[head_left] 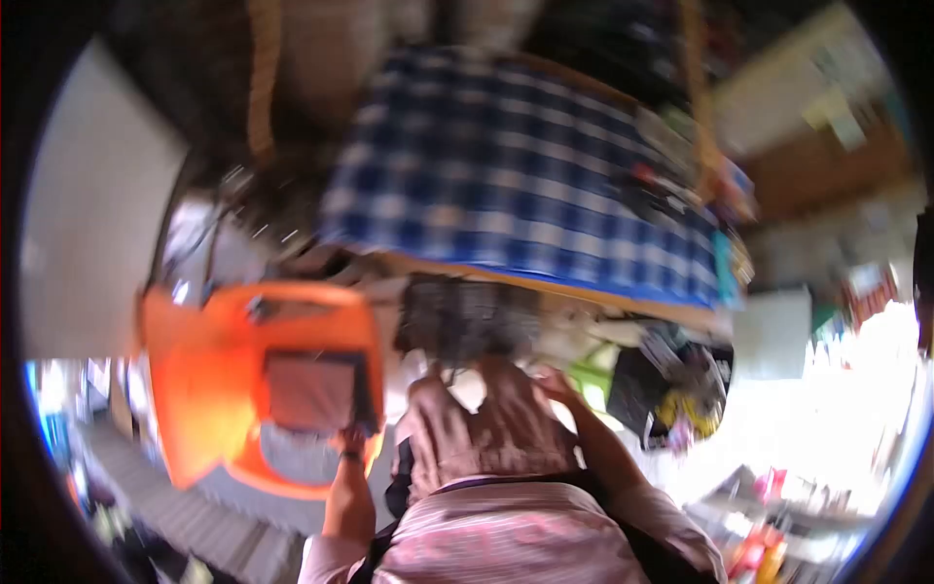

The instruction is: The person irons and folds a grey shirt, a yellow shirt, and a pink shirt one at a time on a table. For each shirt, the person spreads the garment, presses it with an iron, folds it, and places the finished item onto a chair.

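Note:
My left hand is at the lower right corner of a flat, dark-edged thing with a brownish-pink face. That thing rests on the seat of an orange plastic chair to my left. Blur hides whether my fingers grip its corner or only touch it. Beside my right knee is my right hand, its fingers smeared by motion. I can make out nothing in it. Between my arms show my legs in brownish-pink trousers.
Ahead stands a table with a blue and white checked cloth, several small items at its right end. A black bag with mixed things is to the right, beside something light green. A pale panel stands at far left.

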A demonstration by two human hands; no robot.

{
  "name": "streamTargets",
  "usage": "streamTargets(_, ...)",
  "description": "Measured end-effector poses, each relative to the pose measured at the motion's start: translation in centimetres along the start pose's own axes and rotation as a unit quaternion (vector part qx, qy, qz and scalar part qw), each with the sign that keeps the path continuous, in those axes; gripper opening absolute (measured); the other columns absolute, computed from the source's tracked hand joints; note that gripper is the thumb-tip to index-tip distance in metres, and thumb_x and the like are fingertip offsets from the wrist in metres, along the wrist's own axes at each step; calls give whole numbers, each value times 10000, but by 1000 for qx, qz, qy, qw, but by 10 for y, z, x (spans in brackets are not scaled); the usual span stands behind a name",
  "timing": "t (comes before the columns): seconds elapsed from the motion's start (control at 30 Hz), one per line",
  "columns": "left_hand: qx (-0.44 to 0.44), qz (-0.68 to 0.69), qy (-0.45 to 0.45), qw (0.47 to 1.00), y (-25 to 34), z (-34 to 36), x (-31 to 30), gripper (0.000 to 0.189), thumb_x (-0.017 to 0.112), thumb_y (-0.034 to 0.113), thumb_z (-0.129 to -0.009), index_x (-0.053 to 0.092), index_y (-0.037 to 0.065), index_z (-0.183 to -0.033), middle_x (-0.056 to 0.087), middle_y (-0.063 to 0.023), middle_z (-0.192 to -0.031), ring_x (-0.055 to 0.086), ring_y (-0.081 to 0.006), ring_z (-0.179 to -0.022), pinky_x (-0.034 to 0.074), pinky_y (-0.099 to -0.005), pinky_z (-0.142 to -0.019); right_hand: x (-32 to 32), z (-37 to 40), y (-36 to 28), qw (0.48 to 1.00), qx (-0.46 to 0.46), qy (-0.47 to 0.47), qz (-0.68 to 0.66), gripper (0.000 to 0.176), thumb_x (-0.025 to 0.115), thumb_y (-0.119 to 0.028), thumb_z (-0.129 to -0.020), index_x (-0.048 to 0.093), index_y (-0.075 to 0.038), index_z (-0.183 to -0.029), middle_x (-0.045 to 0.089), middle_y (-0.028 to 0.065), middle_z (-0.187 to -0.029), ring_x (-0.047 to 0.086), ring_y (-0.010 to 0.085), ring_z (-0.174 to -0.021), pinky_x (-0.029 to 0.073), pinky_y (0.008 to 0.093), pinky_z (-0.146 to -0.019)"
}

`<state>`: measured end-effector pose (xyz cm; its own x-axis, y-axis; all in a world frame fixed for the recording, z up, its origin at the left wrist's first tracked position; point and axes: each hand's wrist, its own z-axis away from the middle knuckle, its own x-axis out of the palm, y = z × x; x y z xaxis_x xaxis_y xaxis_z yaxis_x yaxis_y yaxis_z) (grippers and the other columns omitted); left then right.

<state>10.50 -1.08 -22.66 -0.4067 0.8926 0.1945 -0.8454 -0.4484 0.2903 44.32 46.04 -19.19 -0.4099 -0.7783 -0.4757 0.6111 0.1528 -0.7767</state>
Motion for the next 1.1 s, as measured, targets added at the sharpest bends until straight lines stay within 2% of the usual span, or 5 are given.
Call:
streamTargets(0.13,-277,-219,-317,880,-43,63,73,326,466,350,-963,589,80,-826,561,16,-760,528,-140,-694,471,-317,-659,-70,40,-78,977,73,23,201,272,605,-220,-806,630,-114,-1055,678,145,-927,652,285,-825,515,415,-730)
streamTargets(0.33,-61,-717,-161,676,-69,43,202,291,505,328,-955,590,65,-863,559,8,-769,516,-136,-691,462,-314,-654,-139,74,-53,905,90,393,137,202,586,-136,-822,600,-92,-1020,621,146,-931,603,355,-853,494,432,-726)
streamTargets(0.63,208,-776,-419,423,-254,82,460,272,602,251,-922,573,22,-1065,620,-67,-960,570,-137,-889,464,-284,-810,-321,188,89,379,438,813,-54,762,725,-472,-747,406,0,-1254,473,238,-1141,433,409,-1119,336,484,-978)
streamTargets(0.93,86,-793,-556,235,-364,227,496,339,587,225,-935,525,-2,-1179,606,-111,-1114,579,-183,-1042,463,-317,-907,-391,232,136,543,530,618,206,477,640,-411,-829,564,-152,-1223,499,131,-1253,405,367,-1189,338,490,-977)
streamTargets(1.1,84,-767,-606,192,-407,260,525,354,583,223,-938,515,0,-1205,606,-121,-1129,580,-205,-1061,453,-331,-932,-429,220,51,550,288,770,-144,312,457,-255,-973,522,-14,-1161,547,227,-1201,541,363,-1059,409,451,-859)
